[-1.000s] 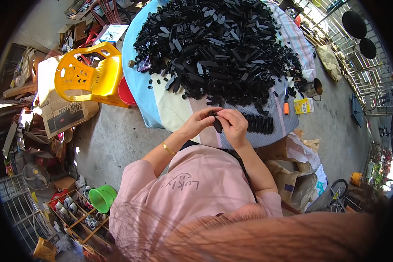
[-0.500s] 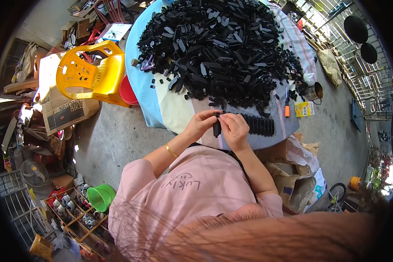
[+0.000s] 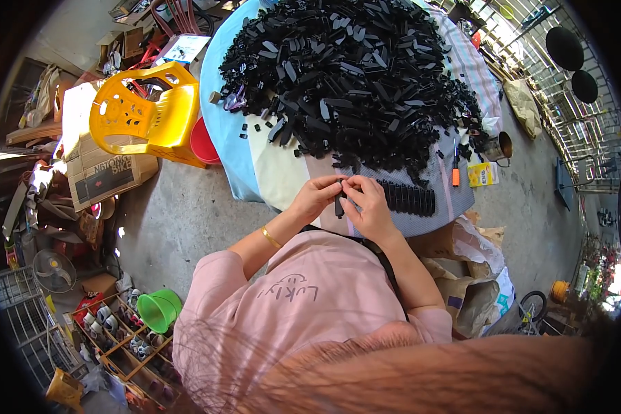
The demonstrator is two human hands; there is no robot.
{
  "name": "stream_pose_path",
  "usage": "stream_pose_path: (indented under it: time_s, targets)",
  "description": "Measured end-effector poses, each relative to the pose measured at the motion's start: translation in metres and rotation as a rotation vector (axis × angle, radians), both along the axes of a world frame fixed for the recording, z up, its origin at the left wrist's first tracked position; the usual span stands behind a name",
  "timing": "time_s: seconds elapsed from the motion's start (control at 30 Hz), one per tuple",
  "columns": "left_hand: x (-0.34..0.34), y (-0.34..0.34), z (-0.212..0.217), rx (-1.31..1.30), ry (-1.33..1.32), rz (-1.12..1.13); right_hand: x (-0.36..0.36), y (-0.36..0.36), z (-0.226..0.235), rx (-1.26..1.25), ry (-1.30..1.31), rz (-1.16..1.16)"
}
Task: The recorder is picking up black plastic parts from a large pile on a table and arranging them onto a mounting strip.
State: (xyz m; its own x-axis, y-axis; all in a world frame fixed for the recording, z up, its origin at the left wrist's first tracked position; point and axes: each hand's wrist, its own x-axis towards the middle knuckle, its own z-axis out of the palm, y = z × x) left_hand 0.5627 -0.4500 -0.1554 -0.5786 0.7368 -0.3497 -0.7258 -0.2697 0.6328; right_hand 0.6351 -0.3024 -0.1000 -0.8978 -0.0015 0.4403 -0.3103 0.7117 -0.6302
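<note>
Both of my hands meet at the near edge of a cloth-covered table. My left hand and my right hand pinch a small black plastic part between their fingertips. A gold bangle is on my left wrist. Just to the right of my right hand lies a neat row of black parts. Beyond my hands a large heap of black plastic parts covers most of the table.
A yellow plastic chair and a red bucket stand left of the table. An orange-handled tool, a yellow box and a metal cup sit at the right. A green bucket and sacks are on the floor.
My hands stay together at the table edge and have turned the small black part slightly between the fingers. Nothing else has moved.
</note>
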Motion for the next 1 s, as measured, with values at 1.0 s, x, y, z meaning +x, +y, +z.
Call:
stream_pose_path:
  time_s: [1.0]
  targets:
    - [-0.126, -0.029, -0.067, -1.121, 1.934, -0.03, -0.035, -0.009, -0.107, 0.467, -0.356, -0.197]
